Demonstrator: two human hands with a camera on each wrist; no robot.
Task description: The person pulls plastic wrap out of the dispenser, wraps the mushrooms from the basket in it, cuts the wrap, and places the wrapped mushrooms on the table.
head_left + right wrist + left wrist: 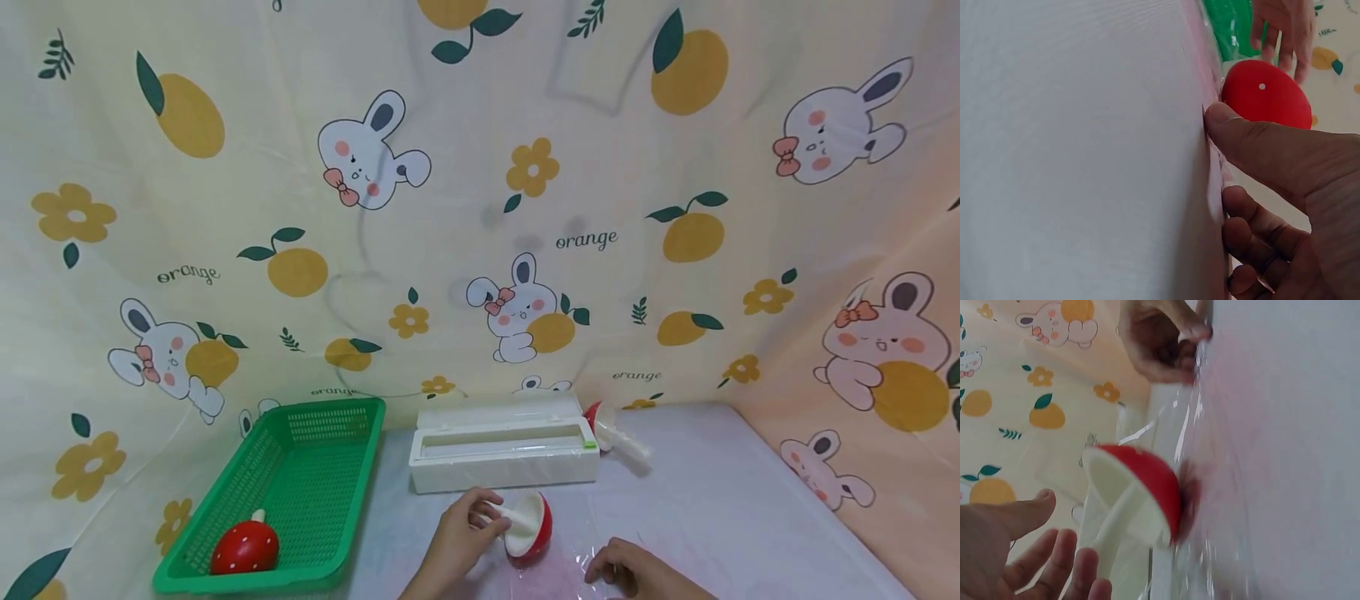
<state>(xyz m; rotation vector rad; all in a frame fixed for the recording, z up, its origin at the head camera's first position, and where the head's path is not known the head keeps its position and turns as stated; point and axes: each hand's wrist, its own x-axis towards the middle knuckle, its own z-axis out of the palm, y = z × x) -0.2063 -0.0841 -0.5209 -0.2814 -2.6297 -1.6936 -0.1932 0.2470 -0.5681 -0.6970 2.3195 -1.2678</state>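
Note:
A mushroom-shaped piece (534,529), with a hollow red cap, white inside, and a white stem, lies cap-down on clear plastic wrap (1194,425). My left hand (468,529) is beside the stem, its fingers spread and apart from it in the left wrist view (1035,550). To the right, my right hand (637,571) pinches the edge of the plastic wrap between thumb and fingers, as the left wrist view shows. From the right wrist, the thumb (1241,128) presses at the wrap's edge, and the dotted red cap (1266,94) appears beyond it.
Behind the hands stands a white wrap dispenser (502,473) with its lid raised. A second mushroom-shaped piece (603,425), its stem covered in film, lies at its right end. On the left, a green basket (367,467) holds another red dotted mushroom (246,548). A printed curtain hangs behind.

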